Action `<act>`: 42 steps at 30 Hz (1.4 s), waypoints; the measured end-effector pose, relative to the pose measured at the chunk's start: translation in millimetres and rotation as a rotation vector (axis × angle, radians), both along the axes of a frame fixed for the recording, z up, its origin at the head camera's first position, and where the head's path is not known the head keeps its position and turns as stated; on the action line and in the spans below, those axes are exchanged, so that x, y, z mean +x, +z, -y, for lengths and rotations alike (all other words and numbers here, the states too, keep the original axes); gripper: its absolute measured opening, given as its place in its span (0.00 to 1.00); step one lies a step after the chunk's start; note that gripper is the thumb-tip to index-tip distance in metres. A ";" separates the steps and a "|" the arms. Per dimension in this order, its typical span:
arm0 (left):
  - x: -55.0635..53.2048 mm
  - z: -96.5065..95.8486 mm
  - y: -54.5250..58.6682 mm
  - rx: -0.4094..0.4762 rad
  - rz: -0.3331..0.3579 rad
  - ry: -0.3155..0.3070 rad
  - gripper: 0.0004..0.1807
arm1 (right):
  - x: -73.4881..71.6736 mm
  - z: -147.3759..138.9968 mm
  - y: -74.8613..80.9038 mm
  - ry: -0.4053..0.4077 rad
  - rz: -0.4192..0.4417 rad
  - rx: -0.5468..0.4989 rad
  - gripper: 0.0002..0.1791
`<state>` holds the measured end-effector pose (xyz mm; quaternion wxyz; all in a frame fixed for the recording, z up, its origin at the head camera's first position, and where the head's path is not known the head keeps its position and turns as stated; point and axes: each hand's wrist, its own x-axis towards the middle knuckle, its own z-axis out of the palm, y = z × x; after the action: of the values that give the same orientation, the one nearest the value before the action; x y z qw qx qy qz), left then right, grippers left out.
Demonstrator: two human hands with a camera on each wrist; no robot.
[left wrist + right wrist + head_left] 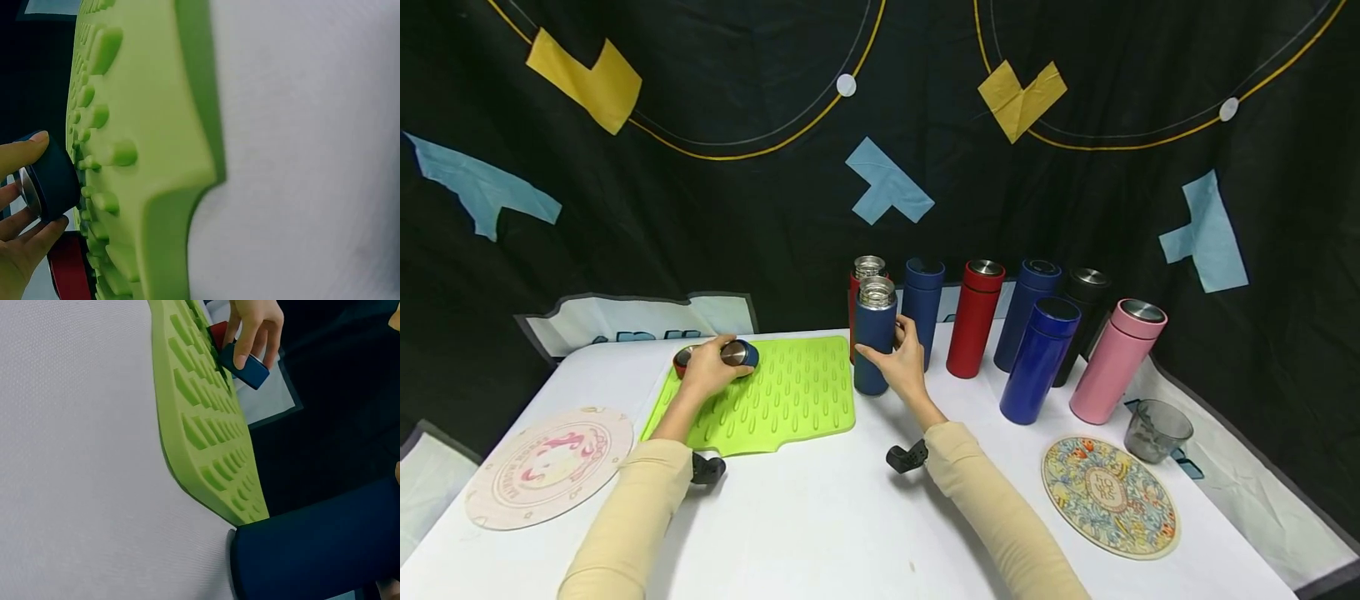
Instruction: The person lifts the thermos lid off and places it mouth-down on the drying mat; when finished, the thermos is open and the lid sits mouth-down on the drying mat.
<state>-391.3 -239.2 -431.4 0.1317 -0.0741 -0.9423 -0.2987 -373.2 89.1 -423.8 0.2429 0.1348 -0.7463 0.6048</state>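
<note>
the blue cap (741, 353) sits left of the frame's centre, metal top up, pinched by its sides between the left hand's (707, 368) thumb and fingers, at the green mat (805, 400); the red cap (70, 269) is just beside it. best to keep it level and avoid nudging its neighbour. near mid-frame, the right hand's (906, 360) fingers grip the uncapped blue bottle (874, 342); a steady hold should keep it upright on the surface (820, 517).

You find: pink round mat (550, 468), lettering too small to read; patterned round mat (1111, 497), central lettering likewise illegible.
</note>
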 end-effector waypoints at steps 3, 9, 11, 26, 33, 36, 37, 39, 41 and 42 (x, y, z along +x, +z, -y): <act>-0.5 -1.6 0.2 -0.017 -0.001 0.005 0.39 | 0.1 1.2 -2.1 -0.016 0.024 -0.019 0.42; -2.8 -4.7 1.1 -0.042 -0.024 0.012 0.39 | -0.9 3.3 -1.7 -0.020 0.040 -0.020 0.42; -3.1 -5.7 1.4 -0.045 -0.027 0.016 0.38 | -1.4 3.8 -1.2 -0.018 0.034 -0.015 0.42; -3.9 -9.1 -5.2 -0.057 -0.005 0.061 0.37 | 8.8 -1.1 -13.0 0.002 0.076 0.056 0.42; -1.8 -7.0 -5.2 -0.013 0.013 0.063 0.38 | 12.2 -6.8 -16.7 0.017 0.075 0.089 0.42; 1.3 -6.4 -3.7 -0.018 0.001 0.043 0.37 | 15.1 -9.9 -15.6 0.024 0.072 0.083 0.42; 2.6 -6.2 -3.1 -0.022 -0.005 0.033 0.37 | 16.1 -11.1 -15.2 0.025 0.072 0.083 0.41; 5.4 -5.5 -2.2 -0.029 -0.014 0.022 0.36 | 18.5 -13.2 -13.7 0.033 0.067 0.082 0.41; 8.8 -5.0 -0.7 -0.027 -0.018 0.013 0.36 | 20.3 -15.8 -12.6 0.036 0.065 0.084 0.40; 10.7 -4.9 0.2 -0.022 -0.019 0.009 0.36 | 21.0 -17.3 -12.2 0.031 0.061 0.086 0.40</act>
<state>-380.7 -234.3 -431.2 0.1412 -0.0743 -0.9445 -0.2871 -352.2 106.5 -436.0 0.2043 0.1383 -0.7766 0.5797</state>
